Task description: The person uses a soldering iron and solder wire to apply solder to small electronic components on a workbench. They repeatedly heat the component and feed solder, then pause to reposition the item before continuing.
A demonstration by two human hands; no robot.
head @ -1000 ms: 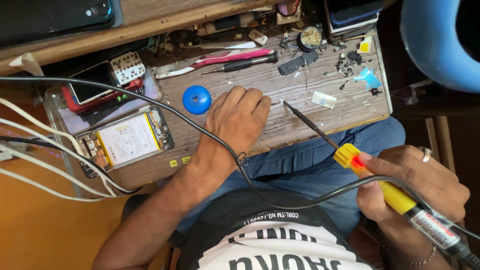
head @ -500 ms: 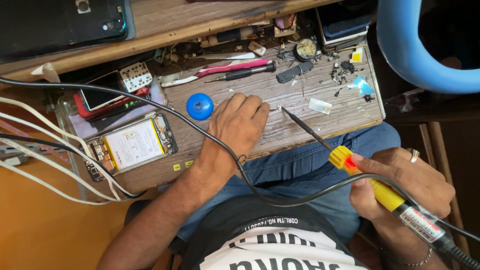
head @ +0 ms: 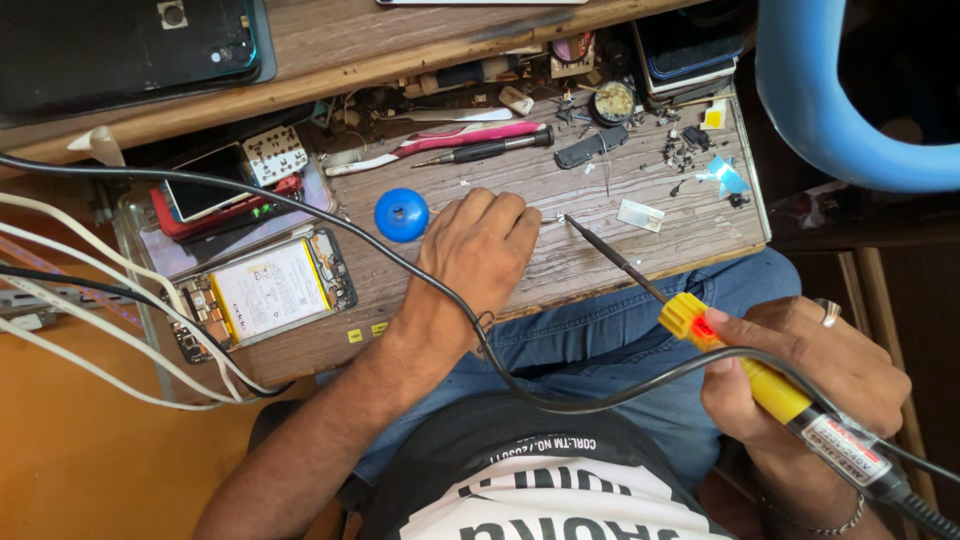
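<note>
Head view, looking down on a worn wooden work board (head: 640, 255) laid across the person's lap, centre of the frame. Right hand (head: 800, 375), lower right of the frame, is closed around the yellow handle of a soldering iron (head: 745, 370); fingers wrapped, thumb along the handle near the ribbed yellow collar, a ring on one finger. The iron's dark shaft runs up and left, with its tip over the board in the middle of the frame, just right of the left hand's fingertips; whether the tip touches the wood cannot be told. Left hand (head: 480, 250) lies palm down on the board at centre, fingers curled together and pressing on the surface; anything under them is too small or hidden to make out, so a grip cannot be confirmed. A black cable (head: 300, 205) crosses from the left edge over the left wrist and loops down to the iron. Just left of the left hand: a blue round cap (head: 402, 215). Further left, an opened phone (head: 265, 290) with its battery exposed. Upper part of the board: a pink-handled tool (head: 470, 137) and a black screwdriver (head: 490, 150) lying side by side, with small loose parts scattered to the upper right.
</note>
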